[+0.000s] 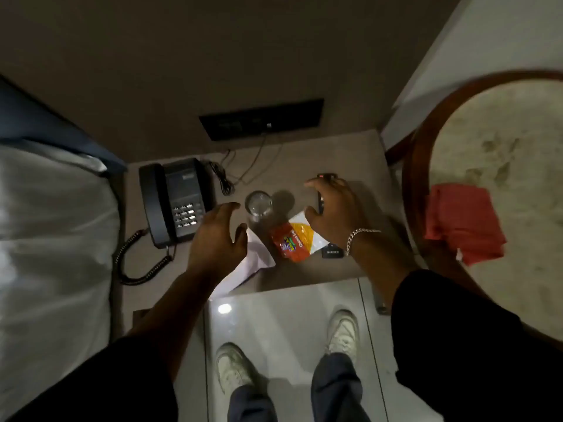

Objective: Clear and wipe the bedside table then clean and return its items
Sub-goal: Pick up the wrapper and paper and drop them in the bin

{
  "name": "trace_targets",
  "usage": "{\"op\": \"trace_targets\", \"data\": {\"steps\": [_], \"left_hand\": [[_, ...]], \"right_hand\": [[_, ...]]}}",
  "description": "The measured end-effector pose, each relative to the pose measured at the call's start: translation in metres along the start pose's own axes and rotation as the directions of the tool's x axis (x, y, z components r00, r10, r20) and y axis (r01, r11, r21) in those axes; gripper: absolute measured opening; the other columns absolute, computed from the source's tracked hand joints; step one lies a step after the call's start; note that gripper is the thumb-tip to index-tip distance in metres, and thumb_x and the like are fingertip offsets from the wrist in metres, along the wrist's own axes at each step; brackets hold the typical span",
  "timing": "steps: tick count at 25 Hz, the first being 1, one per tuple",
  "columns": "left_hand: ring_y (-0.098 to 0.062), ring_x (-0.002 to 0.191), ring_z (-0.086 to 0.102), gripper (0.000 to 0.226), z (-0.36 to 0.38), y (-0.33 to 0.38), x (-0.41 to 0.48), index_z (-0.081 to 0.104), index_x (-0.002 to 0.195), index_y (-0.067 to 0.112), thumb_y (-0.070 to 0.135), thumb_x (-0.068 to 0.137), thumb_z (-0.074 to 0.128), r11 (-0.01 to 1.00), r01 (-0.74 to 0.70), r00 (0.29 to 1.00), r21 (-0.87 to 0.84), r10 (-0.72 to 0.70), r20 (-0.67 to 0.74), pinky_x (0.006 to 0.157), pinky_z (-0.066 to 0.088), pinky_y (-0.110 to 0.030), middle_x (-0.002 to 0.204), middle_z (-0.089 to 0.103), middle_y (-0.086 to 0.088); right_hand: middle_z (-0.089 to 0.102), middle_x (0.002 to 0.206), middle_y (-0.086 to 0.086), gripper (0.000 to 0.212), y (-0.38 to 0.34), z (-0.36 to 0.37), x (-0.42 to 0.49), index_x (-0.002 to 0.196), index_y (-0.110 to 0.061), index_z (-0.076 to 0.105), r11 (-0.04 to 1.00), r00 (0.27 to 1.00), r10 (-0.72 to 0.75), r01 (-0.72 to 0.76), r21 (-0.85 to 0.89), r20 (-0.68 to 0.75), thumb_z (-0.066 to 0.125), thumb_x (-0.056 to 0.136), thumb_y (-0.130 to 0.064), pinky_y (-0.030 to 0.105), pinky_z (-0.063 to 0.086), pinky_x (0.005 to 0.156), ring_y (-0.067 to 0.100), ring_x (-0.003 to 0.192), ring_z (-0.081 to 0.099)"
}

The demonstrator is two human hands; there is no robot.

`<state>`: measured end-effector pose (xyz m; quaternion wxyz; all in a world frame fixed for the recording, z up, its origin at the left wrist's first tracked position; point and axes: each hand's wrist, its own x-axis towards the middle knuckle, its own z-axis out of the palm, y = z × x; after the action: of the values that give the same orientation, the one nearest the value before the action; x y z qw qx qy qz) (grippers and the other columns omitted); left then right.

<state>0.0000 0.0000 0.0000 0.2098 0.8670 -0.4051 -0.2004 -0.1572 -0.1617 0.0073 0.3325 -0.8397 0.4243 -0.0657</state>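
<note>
The grey bedside table (350, 159) holds a black corded telephone (176, 202) at its left. A clear drinking glass (259, 204) stands in the middle, with an orange and yellow snack packet (294, 242) in front of it. A white sheet of paper (259, 260) lies at the front edge. My left hand (216, 236) hovers open above the paper, just left of the glass and apart from it. My right hand (335, 211) curls around a black remote control (326, 176), whose red-buttoned end sticks out past my fingers. A small black item (332, 252) lies below my right wrist.
A round stone-topped table with a wooden rim (502, 132) stands at the right, with a folded red cloth (463, 220) on it. The bed (51, 223) borders the left side. A dark switch panel (262, 120) with cables sits on the wall behind.
</note>
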Motion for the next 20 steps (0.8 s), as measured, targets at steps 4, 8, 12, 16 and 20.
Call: {"op": "trace_targets", "data": {"steps": [4, 8, 12, 16, 20], "left_hand": [[-0.036, 0.146, 0.023, 0.107, 0.069, -0.057, -0.008, 0.018, 0.152, 0.023, 0.064, 0.068, 0.07, 0.936, -0.02, 0.923, 0.352, -0.118, 0.367, 0.116, 0.018, -0.058, 0.159, 0.026, -0.008], [-0.041, 0.135, 0.037, 0.089, 0.099, -0.077, -0.013, 0.03, 0.145, 0.021, 0.06, 0.072, 0.064, 0.898, -0.079, 0.962, 0.432, -0.045, 0.27, 0.11, 0.027, -0.059, 0.151, 0.037, -0.013], [-0.04, 0.124, 0.048, 0.083, 0.097, -0.069, -0.019, 0.039, 0.14, 0.013, 0.055, 0.071, 0.061, 0.947, 0.006, 0.986, 0.321, -0.059, 0.157, 0.1, 0.038, -0.051, 0.14, 0.049, -0.017], [-0.036, 0.128, 0.047, 0.086, 0.08, -0.05, -0.034, 0.035, 0.144, 0.014, 0.03, 0.07, 0.076, 0.988, 0.062, 0.983, 0.14, -0.084, 0.161, 0.102, 0.04, -0.053, 0.143, 0.048, -0.014], [-0.029, 0.126, 0.051, 0.079, 0.078, -0.013, -0.063, 0.04, 0.142, 0.013, 0.013, 0.073, 0.078, 0.999, -0.03, 0.978, -0.038, 0.037, 0.207, 0.105, 0.043, -0.043, 0.139, 0.053, -0.01]], "right_hand": [[0.059, 0.134, 0.01, 0.051, 0.046, 0.072, 0.006, 0.13, -0.014, 0.056, 0.992, 0.989, -0.04, 0.057, -0.116, 0.144, 0.064, 0.08, -0.009, 0.035, 0.037, 0.11, 0.028, 0.129, 0.049], [0.051, 0.144, 0.009, 0.067, 0.066, 0.112, 0.024, 0.136, -0.013, 0.049, 0.932, 0.956, -0.138, 0.213, -0.294, 0.258, 0.071, 0.072, -0.011, 0.04, 0.031, 0.116, 0.03, 0.136, 0.042], [0.056, 0.131, 0.008, 0.048, 0.064, 0.124, 0.023, 0.123, -0.016, 0.055, 0.819, 0.953, -0.159, 0.274, -0.505, 0.259, 0.069, 0.077, -0.02, 0.044, 0.034, 0.107, 0.031, 0.124, 0.047], [0.062, 0.115, 0.009, 0.025, 0.055, 0.11, -0.004, 0.106, -0.016, 0.064, 0.846, 0.985, -0.156, 0.169, -0.505, 0.069, 0.063, 0.082, -0.02, 0.045, 0.035, 0.099, 0.033, 0.116, 0.051], [0.068, 0.107, 0.014, 0.02, 0.07, 0.08, -0.075, 0.095, -0.01, 0.068, 0.976, 0.958, 0.124, -0.164, -0.142, -0.258, 0.069, 0.081, -0.025, 0.042, 0.041, 0.095, 0.036, 0.107, 0.059]]}}
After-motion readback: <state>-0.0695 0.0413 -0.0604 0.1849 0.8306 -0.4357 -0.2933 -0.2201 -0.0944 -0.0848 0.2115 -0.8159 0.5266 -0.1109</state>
